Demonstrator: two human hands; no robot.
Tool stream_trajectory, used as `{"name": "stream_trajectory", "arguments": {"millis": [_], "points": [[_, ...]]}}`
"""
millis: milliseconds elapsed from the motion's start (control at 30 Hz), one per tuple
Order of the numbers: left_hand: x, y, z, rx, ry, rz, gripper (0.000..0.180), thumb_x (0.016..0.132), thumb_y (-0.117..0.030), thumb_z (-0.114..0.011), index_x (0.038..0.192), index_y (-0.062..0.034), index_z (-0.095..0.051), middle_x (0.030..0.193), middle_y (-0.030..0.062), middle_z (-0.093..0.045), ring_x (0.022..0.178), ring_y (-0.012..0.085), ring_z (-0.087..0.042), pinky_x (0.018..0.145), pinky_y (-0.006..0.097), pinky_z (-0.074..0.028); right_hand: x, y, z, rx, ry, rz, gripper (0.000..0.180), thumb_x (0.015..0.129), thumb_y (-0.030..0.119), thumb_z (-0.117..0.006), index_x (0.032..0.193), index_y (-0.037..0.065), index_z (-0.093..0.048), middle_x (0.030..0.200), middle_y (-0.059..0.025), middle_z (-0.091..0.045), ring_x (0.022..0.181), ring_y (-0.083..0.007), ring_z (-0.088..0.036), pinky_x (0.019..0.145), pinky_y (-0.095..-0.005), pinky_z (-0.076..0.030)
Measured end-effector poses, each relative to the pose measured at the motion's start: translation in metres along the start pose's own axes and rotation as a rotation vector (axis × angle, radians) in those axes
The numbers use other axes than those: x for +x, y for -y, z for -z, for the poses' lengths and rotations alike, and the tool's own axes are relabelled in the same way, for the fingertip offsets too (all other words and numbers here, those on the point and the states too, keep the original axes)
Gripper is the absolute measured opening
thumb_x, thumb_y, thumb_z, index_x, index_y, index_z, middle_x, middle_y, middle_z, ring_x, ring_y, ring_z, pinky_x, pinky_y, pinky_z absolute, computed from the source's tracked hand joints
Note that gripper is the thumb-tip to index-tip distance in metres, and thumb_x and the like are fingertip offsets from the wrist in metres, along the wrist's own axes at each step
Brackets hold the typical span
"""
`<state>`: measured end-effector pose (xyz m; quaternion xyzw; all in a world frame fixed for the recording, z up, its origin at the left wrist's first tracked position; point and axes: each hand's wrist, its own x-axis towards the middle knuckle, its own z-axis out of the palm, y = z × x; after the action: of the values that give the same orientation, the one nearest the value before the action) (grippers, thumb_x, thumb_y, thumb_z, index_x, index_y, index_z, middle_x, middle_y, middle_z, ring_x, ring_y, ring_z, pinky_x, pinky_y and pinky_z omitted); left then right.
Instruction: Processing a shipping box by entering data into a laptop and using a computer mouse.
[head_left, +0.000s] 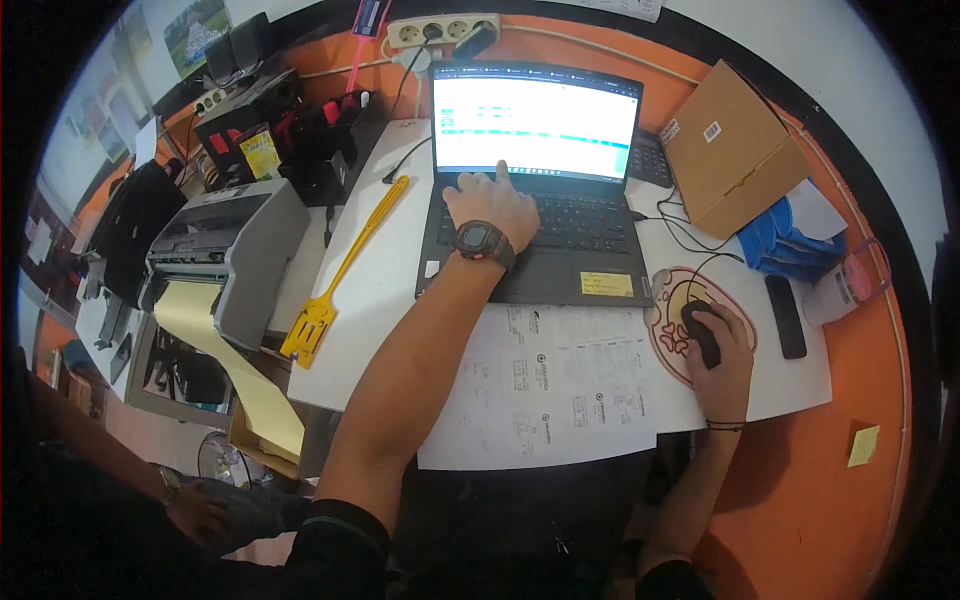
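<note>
My left hand (495,208) reaches over the keyboard of a black laptop (540,285), with a dark watch (478,240) on the wrist. Its index finger is stretched up to the lower edge of the lit screen (535,115), and it holds nothing. Whether the fingertip touches the screen, I cannot tell. To the right, my right hand (728,365) is curved over a black corded mouse (703,335) on a rounded, patterned mouse pad (664,310). Printed paper sheets (540,430) lie in front of the laptop, between my forearms.
On the left are a yellow long-handled plastic tool (355,265), a grey printer (235,235) trailing yellowish paper (235,350), and a black organizer (320,160). A cardboard box (725,150), blue pouch (785,240), dark phone-like slab (786,318) and tumbler (835,292) stand right. Another person's hand (195,510) shows lower left.
</note>
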<state>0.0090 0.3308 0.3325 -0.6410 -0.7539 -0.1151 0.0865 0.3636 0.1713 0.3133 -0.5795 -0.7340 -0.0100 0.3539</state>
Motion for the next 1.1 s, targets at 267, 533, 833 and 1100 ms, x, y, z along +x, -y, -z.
{"name": "stream_trajectory", "arguments": {"millis": [267,533,833,1100], "points": [[-0.001,0.007,-0.002,-0.004,-0.019,0.014,0.063,0.110,-0.040,-0.054,0.168,-0.0155,-0.057,0.126,0.0200,-0.080,0.125,0.0360,-0.071,0.104,0.057,-0.053,-0.001,0.000,-0.002,0.002,0.003,0.004,0.043,0.089,0.003,-0.082,0.131,0.009,-0.079,0.147,-0.0171,-0.070,0.133,-0.0394,-0.070,0.113,-0.0470,-0.059],[-0.001,0.009,-0.001,-0.027,-0.098,0.014,0.056,0.109,-0.039,-0.057,0.160,-0.0179,-0.066,0.116,0.0176,-0.082,0.118,0.0356,-0.073,0.100,0.055,-0.056,0.000,-0.004,-0.002,0.003,-0.009,-0.001,0.043,0.089,0.004,-0.082,0.132,0.011,-0.079,0.148,-0.0160,-0.070,0.135,-0.0391,-0.070,0.114,-0.0471,-0.059],[-0.001,0.009,-0.005,-0.052,-0.121,0.005,0.054,0.108,-0.037,-0.060,0.155,-0.0144,-0.069,0.108,0.0161,-0.083,0.114,0.0341,-0.070,0.093,0.054,-0.052,-0.003,0.000,0.001,0.004,0.034,-0.033,0.047,0.089,0.006,-0.082,0.136,0.011,-0.078,0.151,-0.0143,-0.069,0.139,-0.0377,-0.068,0.116,-0.0467,-0.057],[-0.003,0.006,-0.011,-0.054,-0.132,0.009,0.052,0.107,-0.037,-0.062,0.154,-0.0157,-0.070,0.104,0.0172,-0.084,0.110,0.0359,-0.076,0.094,0.054,-0.058,0.001,-0.004,-0.003,0.012,0.026,-0.019,0.047,0.093,0.008,-0.082,0.140,0.010,-0.075,0.151,-0.0145,-0.068,0.138,-0.0389,-0.068,0.116,-0.0469,-0.056]]}}
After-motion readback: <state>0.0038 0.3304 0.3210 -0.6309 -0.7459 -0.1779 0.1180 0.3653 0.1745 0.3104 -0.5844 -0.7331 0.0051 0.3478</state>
